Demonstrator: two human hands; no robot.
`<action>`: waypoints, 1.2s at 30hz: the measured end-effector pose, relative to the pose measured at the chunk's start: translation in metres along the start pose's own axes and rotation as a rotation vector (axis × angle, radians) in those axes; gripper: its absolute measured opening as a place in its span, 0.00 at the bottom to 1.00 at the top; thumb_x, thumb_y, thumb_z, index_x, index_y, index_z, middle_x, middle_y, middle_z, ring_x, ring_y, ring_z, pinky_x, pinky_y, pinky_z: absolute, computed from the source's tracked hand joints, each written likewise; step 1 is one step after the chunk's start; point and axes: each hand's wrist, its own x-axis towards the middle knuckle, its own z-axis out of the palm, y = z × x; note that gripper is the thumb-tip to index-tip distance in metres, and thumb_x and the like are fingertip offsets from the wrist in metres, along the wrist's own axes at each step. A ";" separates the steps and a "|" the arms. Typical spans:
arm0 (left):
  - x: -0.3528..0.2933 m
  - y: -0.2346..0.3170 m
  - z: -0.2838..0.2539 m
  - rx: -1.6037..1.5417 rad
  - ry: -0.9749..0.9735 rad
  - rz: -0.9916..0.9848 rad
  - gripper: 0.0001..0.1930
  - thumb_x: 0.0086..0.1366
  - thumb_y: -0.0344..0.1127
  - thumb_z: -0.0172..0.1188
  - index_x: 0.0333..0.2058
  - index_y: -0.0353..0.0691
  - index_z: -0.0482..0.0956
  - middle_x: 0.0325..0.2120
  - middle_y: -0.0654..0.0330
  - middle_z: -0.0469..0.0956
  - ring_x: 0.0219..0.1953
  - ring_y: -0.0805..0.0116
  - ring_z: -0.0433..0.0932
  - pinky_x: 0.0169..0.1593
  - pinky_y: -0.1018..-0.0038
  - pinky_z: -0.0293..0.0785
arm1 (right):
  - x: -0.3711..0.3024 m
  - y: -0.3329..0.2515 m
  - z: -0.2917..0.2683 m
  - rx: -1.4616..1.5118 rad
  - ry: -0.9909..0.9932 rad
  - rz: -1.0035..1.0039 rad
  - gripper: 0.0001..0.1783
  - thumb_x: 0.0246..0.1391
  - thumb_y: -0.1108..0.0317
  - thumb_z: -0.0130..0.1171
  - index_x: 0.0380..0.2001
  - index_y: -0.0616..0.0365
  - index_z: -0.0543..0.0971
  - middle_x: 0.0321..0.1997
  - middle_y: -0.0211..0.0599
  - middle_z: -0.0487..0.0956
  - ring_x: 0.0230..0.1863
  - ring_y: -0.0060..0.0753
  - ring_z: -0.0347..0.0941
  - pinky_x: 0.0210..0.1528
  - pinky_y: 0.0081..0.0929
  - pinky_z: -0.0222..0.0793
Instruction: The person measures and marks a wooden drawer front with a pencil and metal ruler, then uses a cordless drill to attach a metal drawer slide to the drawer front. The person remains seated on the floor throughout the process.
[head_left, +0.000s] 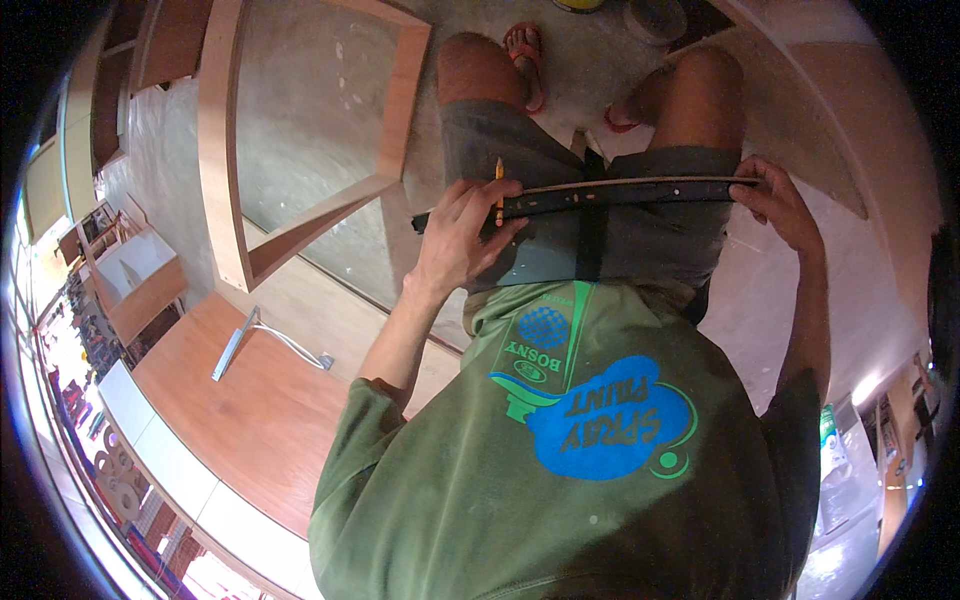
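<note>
A long black rail [630, 194] with slots and small holes, which looks like a drawer slide, lies level across my lap. Near its left end, my left hand [458, 232] is closed on it, thumb below and fingers above. The same hand carries a yellow pencil [499, 190] between its fingers, upright and crossing the rail, tip pointing away from me. My right hand [782, 205] pinches the rail's right end between thumb and fingers. Part of the rail's left end is hidden behind my left hand.
To the left stands an open wooden frame [222, 130]. Nearer, a brown wooden panel [230, 430] bears a metal bar [236, 344] with a white cable [285, 337]. A white-lined wooden box [138, 283] is farther left. A round container [655, 20] sits on the floor beyond my knees.
</note>
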 end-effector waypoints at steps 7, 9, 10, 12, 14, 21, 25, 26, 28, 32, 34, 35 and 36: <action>0.004 0.004 -0.010 -0.165 0.155 -0.047 0.17 0.60 0.30 0.71 0.48 0.38 0.80 0.38 0.55 0.85 0.39 0.56 0.81 0.42 0.65 0.77 | 0.003 0.005 -0.004 -0.022 -0.034 -0.019 0.14 0.61 0.56 0.67 0.41 0.53 0.78 0.26 0.20 0.73 0.24 0.13 0.62 0.24 0.19 0.57; -0.003 -0.005 -0.008 -0.215 0.275 -0.097 0.13 0.63 0.29 0.69 0.46 0.38 0.82 0.36 0.55 0.85 0.37 0.59 0.80 0.40 0.68 0.76 | 0.002 0.005 -0.004 -0.032 -0.014 -0.014 0.15 0.61 0.56 0.67 0.42 0.53 0.78 0.26 0.20 0.73 0.24 0.13 0.62 0.24 0.19 0.57; -0.006 -0.002 -0.005 -0.335 0.325 -0.210 0.08 0.67 0.29 0.65 0.45 0.39 0.84 0.32 0.57 0.85 0.31 0.65 0.77 0.36 0.72 0.72 | 0.002 0.005 -0.003 -0.038 -0.006 -0.013 0.15 0.61 0.56 0.67 0.42 0.54 0.78 0.26 0.20 0.73 0.24 0.13 0.62 0.24 0.19 0.57; -0.008 -0.004 -0.008 -0.247 0.307 -0.152 0.06 0.68 0.29 0.64 0.43 0.39 0.85 0.30 0.59 0.83 0.29 0.67 0.75 0.34 0.72 0.69 | 0.002 0.003 -0.004 -0.042 -0.020 -0.008 0.16 0.61 0.56 0.67 0.42 0.54 0.78 0.27 0.21 0.74 0.25 0.13 0.62 0.25 0.19 0.57; -0.007 -0.001 -0.010 -0.209 0.291 -0.134 0.05 0.69 0.29 0.63 0.41 0.39 0.85 0.28 0.60 0.82 0.28 0.68 0.73 0.32 0.73 0.68 | 0.001 0.003 -0.005 -0.042 -0.027 -0.016 0.16 0.61 0.55 0.67 0.43 0.54 0.79 0.28 0.21 0.75 0.25 0.13 0.63 0.25 0.19 0.57; -0.010 -0.009 -0.003 -0.323 0.263 -0.153 0.05 0.68 0.28 0.63 0.40 0.39 0.85 0.24 0.59 0.78 0.25 0.67 0.71 0.30 0.72 0.66 | 0.000 0.003 -0.003 -0.037 -0.013 -0.021 0.15 0.61 0.55 0.67 0.44 0.51 0.79 0.30 0.21 0.75 0.27 0.13 0.63 0.26 0.20 0.57; -0.009 -0.013 -0.004 -0.276 0.204 -0.102 0.04 0.67 0.27 0.63 0.39 0.39 0.85 0.25 0.59 0.78 0.24 0.67 0.71 0.29 0.72 0.65 | -0.001 -0.004 -0.002 -0.048 -0.005 0.008 0.16 0.60 0.55 0.66 0.42 0.52 0.76 0.30 0.25 0.73 0.25 0.17 0.62 0.26 0.21 0.57; -0.010 -0.014 -0.003 -0.283 0.205 -0.107 0.04 0.66 0.27 0.63 0.38 0.39 0.85 0.25 0.59 0.78 0.24 0.67 0.71 0.29 0.72 0.65 | -0.001 -0.004 -0.002 -0.056 -0.012 0.009 0.15 0.60 0.56 0.66 0.42 0.52 0.76 0.30 0.25 0.73 0.25 0.17 0.62 0.26 0.21 0.57; -0.011 -0.014 -0.001 -0.297 0.208 -0.118 0.04 0.66 0.27 0.63 0.38 0.39 0.85 0.24 0.58 0.78 0.24 0.66 0.71 0.29 0.71 0.65 | 0.000 -0.003 -0.004 -0.072 -0.026 0.011 0.14 0.60 0.56 0.66 0.41 0.52 0.76 0.30 0.24 0.73 0.25 0.17 0.62 0.26 0.21 0.57; -0.010 -0.012 0.001 -0.261 0.216 -0.072 0.03 0.64 0.27 0.64 0.36 0.40 0.85 0.23 0.58 0.76 0.24 0.65 0.71 0.29 0.70 0.66 | -0.001 -0.006 -0.003 -0.057 -0.024 0.018 0.13 0.60 0.57 0.66 0.41 0.51 0.76 0.29 0.24 0.73 0.25 0.17 0.62 0.26 0.21 0.57; -0.013 -0.016 0.002 -0.235 0.197 -0.064 0.03 0.63 0.27 0.64 0.36 0.40 0.85 0.23 0.58 0.76 0.24 0.64 0.71 0.29 0.70 0.67 | 0.000 -0.004 -0.004 -0.066 -0.024 0.024 0.13 0.60 0.57 0.66 0.41 0.51 0.76 0.29 0.24 0.73 0.25 0.16 0.62 0.26 0.21 0.57; -0.013 -0.015 0.001 -0.227 0.193 -0.054 0.03 0.63 0.27 0.65 0.36 0.40 0.85 0.23 0.58 0.76 0.24 0.63 0.71 0.29 0.70 0.67 | 0.001 -0.004 -0.004 -0.073 -0.018 0.028 0.13 0.60 0.57 0.66 0.41 0.51 0.76 0.29 0.24 0.73 0.25 0.16 0.62 0.26 0.20 0.57; -0.012 -0.013 0.000 -0.219 0.190 -0.045 0.04 0.62 0.27 0.65 0.35 0.40 0.85 0.23 0.58 0.76 0.24 0.63 0.71 0.29 0.69 0.67 | 0.001 -0.004 -0.004 -0.081 -0.012 0.033 0.14 0.60 0.57 0.66 0.41 0.51 0.76 0.29 0.24 0.73 0.25 0.16 0.62 0.26 0.20 0.57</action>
